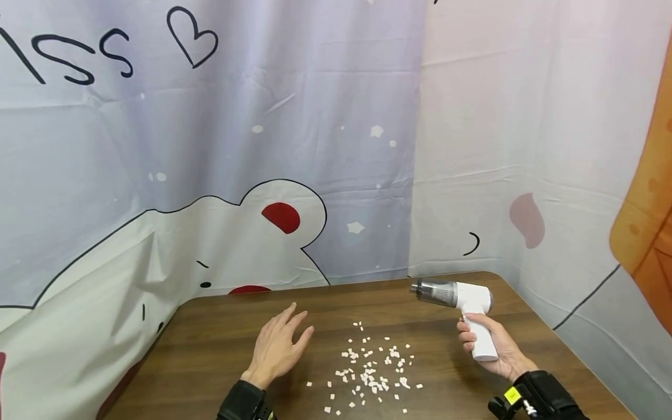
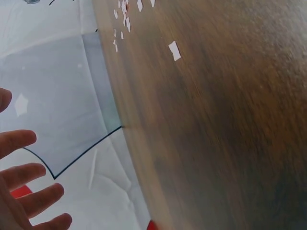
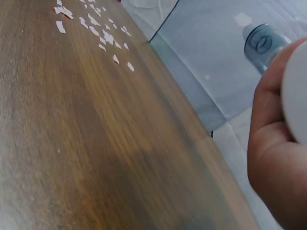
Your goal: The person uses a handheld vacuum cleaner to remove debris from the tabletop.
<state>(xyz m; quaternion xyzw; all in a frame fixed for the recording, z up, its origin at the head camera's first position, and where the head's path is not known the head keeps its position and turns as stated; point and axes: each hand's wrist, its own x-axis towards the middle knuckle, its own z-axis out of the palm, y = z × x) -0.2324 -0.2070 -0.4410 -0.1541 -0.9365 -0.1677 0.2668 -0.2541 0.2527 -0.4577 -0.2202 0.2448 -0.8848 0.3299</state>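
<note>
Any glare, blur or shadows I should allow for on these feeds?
Head: evenly lit, white bits fairly crisp, faint shadow near the right hand; left wrist: pale sheen on the table at upper right; right wrist: softer detail, dark shadow patches on the tabletop.

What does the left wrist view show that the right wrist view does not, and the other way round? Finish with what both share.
Only the left wrist view shows the left hand, its fingers spread and holding nothing. Only the right wrist view shows the right hand, gripping a white handheld device. Both show the wooden tabletop, small white pieces lying on it, and the printed cloth beyond its edge.
</note>
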